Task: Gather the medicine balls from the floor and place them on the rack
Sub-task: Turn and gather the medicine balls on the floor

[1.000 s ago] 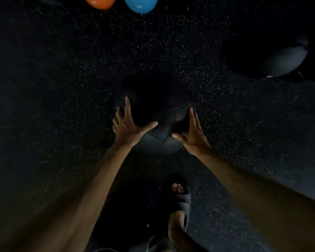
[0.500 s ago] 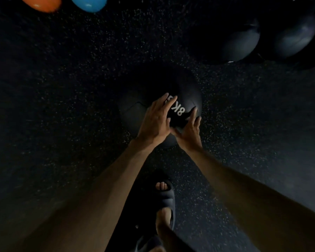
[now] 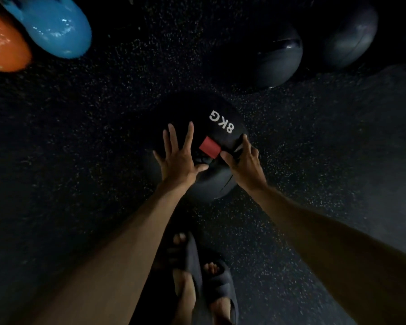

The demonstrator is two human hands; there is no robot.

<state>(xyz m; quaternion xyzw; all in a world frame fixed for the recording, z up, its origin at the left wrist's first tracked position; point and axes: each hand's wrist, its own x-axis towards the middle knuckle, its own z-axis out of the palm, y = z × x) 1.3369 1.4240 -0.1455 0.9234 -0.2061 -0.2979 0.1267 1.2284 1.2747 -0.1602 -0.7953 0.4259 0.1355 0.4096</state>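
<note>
Dim floor [image 3: 92, 141] | left hand [image 3: 179, 159] flat on ball [image 3: 198, 113] — right hand [image 3: 245, 161] grip unclear

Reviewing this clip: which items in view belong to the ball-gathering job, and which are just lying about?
Job:
- 8 KG medicine ball, left hand flat on it, right hand at its side
- nearer dark ball and farther dark ball on the floor

Lying about:
- blue glossy item and orange glossy item, kind unclear

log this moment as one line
stage: pickup | 8kg ball: on floor | left hand: flat on top | right hand: curled round its right side | rack: not in view
</note>
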